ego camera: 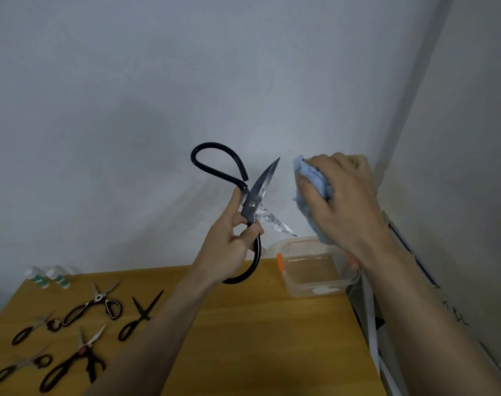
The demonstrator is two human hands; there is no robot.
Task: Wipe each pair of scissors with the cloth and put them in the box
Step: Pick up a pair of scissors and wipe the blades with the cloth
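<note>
My left hand (229, 241) grips a large pair of black-handled scissors (250, 207) near the pivot, held up above the table with the blades spread wide. One blade points up, the other points right and down. My right hand (346, 201) holds a bunched blue cloth (312, 181) just to the right of the blades, apart from them. A clear plastic box (315, 270) with an orange clip stands on the table's far right corner, below both hands, with nothing visible inside.
Several other scissors (95, 307) lie on the left part of the wooden table (243, 338). Two small white bottles (49, 277) lie at the back left edge. A wall rises behind, and cardboard and white strips stand to the right.
</note>
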